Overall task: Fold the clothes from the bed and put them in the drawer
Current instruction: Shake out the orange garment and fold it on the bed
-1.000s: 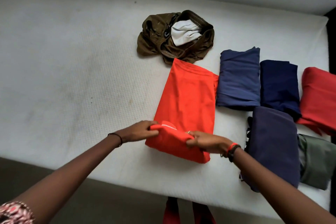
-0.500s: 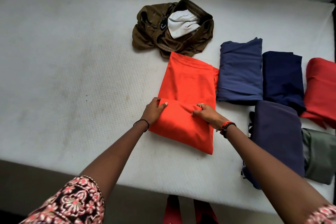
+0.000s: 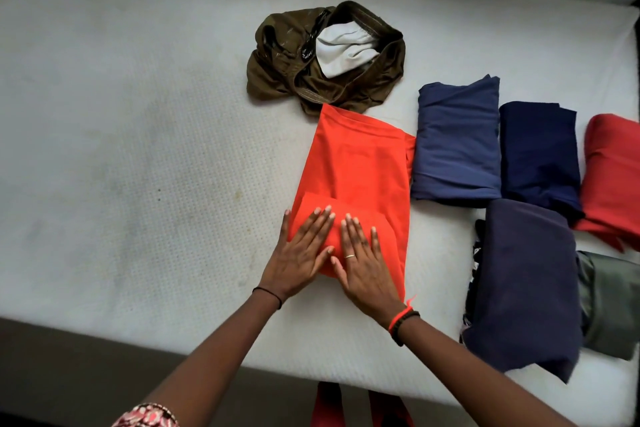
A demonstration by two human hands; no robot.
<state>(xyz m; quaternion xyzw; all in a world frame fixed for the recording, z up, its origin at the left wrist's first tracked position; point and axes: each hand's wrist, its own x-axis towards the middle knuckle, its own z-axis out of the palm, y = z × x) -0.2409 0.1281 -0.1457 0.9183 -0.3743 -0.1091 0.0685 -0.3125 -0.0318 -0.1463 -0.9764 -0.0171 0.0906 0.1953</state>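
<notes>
Left hand [image 3: 299, 251] and right hand [image 3: 363, 262] flat, fingers straight, pressing the orange garment's [image 3: 360, 166] folded near end, brown clothes [image 3: 311, 76] touching its far edge, blue fold [image 3: 455, 142] just right, bare bed [image 3: 138, 149] left

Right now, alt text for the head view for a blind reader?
The left hand and right hand press flat on the folded near end of an orange cloth garment on a white mattress. A crumpled olive-brown garment lies beyond it, a folded blue garment and other folded clothes to its right.

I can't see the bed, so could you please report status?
Left hand and right hand flat on orange garment, pressing its near fold. Brown clothes unfolded beyond. Nothing in the way.
</notes>
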